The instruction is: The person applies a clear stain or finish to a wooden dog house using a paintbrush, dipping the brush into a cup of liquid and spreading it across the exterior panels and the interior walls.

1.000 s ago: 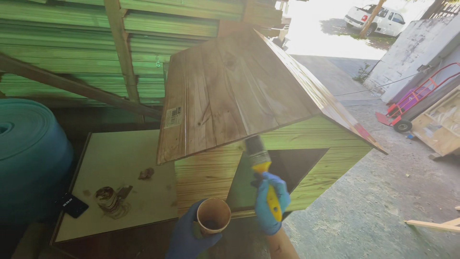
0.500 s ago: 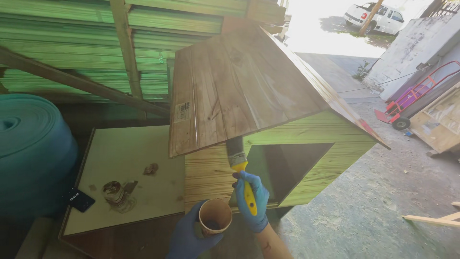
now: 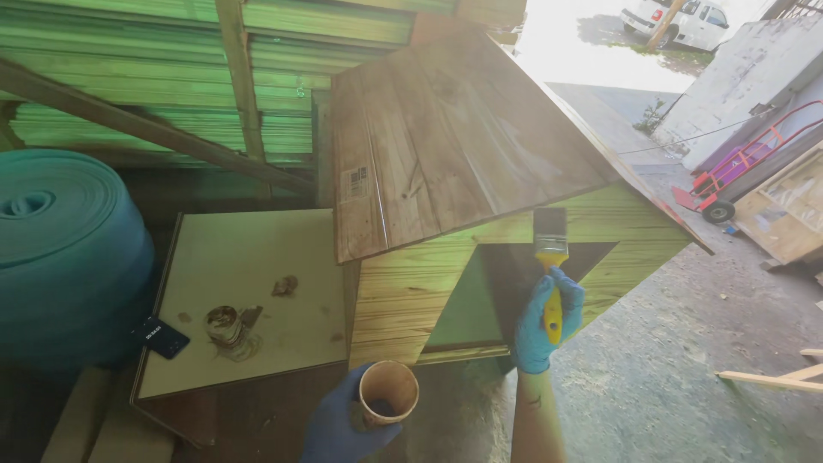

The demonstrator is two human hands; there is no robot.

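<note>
While cup (image 3: 388, 392) waits, brush (image 3: 550, 236) nears roof edge (image 3: 514, 219).

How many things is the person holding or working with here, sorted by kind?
Paintbrush: 1
Cup: 1
Wooden house: 1
Gloved hands, left hand and right hand: 2
Total: 5

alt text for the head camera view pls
A right hand in a blue glove lifts a yellow-handled paintbrush toward a small wooden house with a brown roof, while the gloved left hand holds a paper cup below it.
</note>
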